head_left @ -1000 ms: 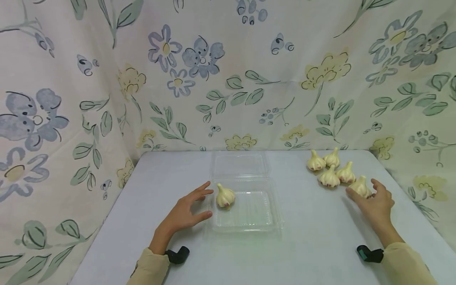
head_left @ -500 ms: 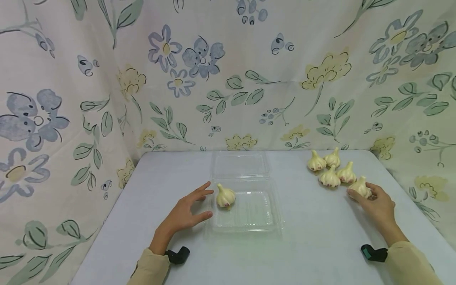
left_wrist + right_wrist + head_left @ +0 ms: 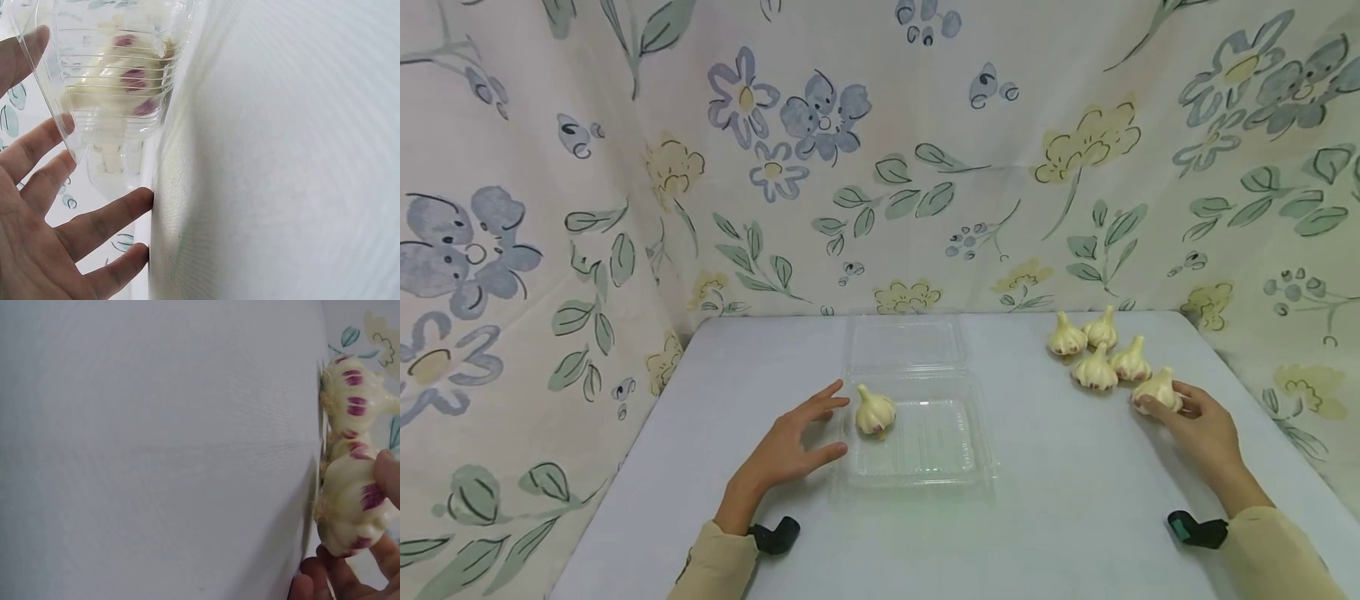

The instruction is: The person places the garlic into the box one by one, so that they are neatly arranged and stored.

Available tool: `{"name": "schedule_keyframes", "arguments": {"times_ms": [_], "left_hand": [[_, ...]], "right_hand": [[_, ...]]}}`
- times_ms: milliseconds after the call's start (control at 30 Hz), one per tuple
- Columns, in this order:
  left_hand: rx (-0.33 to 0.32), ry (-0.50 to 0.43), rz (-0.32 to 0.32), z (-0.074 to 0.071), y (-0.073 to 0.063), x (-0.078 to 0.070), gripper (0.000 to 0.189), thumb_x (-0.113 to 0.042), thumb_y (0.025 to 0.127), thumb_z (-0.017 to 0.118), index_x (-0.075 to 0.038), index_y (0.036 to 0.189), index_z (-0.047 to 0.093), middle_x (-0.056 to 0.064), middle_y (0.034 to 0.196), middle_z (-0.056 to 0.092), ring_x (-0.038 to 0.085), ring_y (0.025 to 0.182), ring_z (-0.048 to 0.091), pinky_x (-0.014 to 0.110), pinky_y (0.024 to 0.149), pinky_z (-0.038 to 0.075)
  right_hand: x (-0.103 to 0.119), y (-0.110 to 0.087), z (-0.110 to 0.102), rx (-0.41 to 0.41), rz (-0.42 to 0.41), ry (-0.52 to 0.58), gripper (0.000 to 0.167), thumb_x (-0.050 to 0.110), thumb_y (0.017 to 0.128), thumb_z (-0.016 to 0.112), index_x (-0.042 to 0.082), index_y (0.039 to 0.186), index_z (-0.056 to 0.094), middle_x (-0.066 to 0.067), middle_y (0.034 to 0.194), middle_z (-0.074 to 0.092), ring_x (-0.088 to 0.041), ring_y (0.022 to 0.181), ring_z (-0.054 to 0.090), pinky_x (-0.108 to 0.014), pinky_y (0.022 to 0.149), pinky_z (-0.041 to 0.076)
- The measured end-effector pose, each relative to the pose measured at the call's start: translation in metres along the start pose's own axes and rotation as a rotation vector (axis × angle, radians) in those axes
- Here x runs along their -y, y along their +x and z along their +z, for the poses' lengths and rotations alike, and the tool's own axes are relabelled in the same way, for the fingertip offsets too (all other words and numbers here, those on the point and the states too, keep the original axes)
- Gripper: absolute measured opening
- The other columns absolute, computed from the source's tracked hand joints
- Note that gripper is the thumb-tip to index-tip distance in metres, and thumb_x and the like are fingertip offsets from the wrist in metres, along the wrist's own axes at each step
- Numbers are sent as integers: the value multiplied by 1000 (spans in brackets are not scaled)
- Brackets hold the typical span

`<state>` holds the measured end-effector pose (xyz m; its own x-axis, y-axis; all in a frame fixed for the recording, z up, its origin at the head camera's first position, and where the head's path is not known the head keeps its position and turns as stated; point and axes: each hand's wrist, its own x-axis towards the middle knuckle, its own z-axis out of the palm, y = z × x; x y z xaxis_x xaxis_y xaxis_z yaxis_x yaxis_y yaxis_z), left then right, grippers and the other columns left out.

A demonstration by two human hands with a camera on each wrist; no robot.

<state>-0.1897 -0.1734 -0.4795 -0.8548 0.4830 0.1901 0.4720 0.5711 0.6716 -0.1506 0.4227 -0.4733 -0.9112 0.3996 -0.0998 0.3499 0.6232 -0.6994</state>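
Note:
At the right, my right hand (image 3: 1210, 437) grips a garlic bulb (image 3: 1159, 390) between thumb and fingers. Up close in the right wrist view, purple patches mark this garlic bulb (image 3: 347, 503), and the thumb presses one side with fingers on the other. Another garlic bulb (image 3: 874, 412) lies at the left inside a clear plastic container (image 3: 925, 481). Beside that container's left edge, my left hand (image 3: 793, 442) has its fingers spread and extended. The left wrist view has fingertips of the left hand (image 3: 56, 225) against the clear wall, with the garlic bulb visible through it.
Several more garlic bulbs (image 3: 1093, 371) cluster at the table's back right, just behind the gripped one. The container's clear lid (image 3: 906, 346) lies open toward the back. A floral curtain (image 3: 880, 242) hangs behind the white table (image 3: 1037, 517).
The right hand's fingers have closed round the nearest garlic bulb, and its wrist has shifted slightly to the right. The left hand and the container stay as they were.

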Motion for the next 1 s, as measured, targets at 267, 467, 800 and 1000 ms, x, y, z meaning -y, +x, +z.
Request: {"name": "schedule_keyframes", "arguments": {"times_ms": [267, 467, 800, 1000], "left_hand": [[2, -9, -11, 0, -1, 0, 64, -39, 90, 77, -25, 148, 54, -16, 166, 32, 27, 130, 62, 63, 111, 41], [2, -4, 0, 0, 0, 0, 65, -42, 90, 77, -23, 148, 54, -15, 166, 32, 28, 129, 63, 63, 110, 42], [3, -4, -18, -1, 0, 1, 65, -43, 89, 77, -24, 147, 55, -16, 166, 31, 28, 130, 62, 62, 110, 42], [3, -14, -9, 0, 0, 0, 65, -40, 89, 77, -23, 147, 55, -15, 166, 31, 29, 130, 62, 63, 111, 42]], "right_hand": [[6, -4, 1, 29, 50, 40, 95, 60, 96, 59, -1, 159, 23, -39, 154, 34, -54, 132, 41, -43, 80, 47], [17, -8, 5, 30, 32, 84, 94, 59, 97, 59, 1, 160, 22, -37, 158, 29, -58, 139, 35, -66, 97, 43], [44, -18, 15, 8, -111, 78, 85, 54, 96, 64, 1, 157, 33, -35, 153, 40, -45, 125, 46, -46, 80, 48], [58, -23, 22, 12, -185, 93, 78, 48, 96, 67, 4, 154, 40, -28, 149, 45, -26, 114, 49, -35, 77, 43]]}}
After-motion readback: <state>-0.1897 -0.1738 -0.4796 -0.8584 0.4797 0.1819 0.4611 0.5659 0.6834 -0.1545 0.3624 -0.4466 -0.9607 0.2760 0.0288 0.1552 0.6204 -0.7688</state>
